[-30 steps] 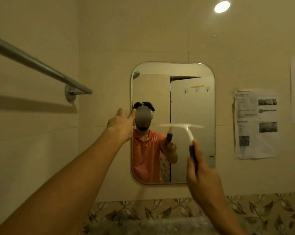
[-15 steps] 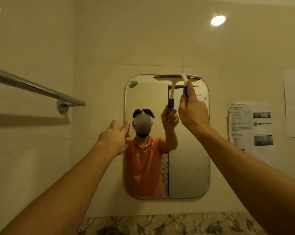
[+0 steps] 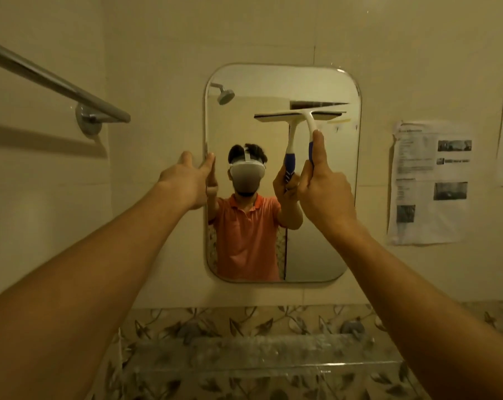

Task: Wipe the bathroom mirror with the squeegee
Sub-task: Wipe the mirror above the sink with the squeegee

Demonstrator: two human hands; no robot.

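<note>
A rounded rectangular mirror (image 3: 325,226) hangs on the beige tiled wall straight ahead. My right hand (image 3: 324,186) grips the blue handle of a white squeegee (image 3: 299,115), thumb stretched up along the handle. The squeegee's blade lies level against the glass in the mirror's upper right part, a little below the top edge. My left hand (image 3: 186,180) rests on the mirror's left edge at mid height, thumb on the rim and fingers spread. The glass reflects a person in an orange shirt and both hands.
A metal towel bar (image 3: 56,82) juts from the left wall at shoulder height. Printed paper sheets (image 3: 429,183) are stuck to the wall right of the mirror. A clear glass shelf (image 3: 259,359) runs below, in front of leaf-patterned tiles.
My right hand raised the squeegee from mid mirror to the top edge, then drew it down a short way. My left hand stayed on the mirror's left edge.
</note>
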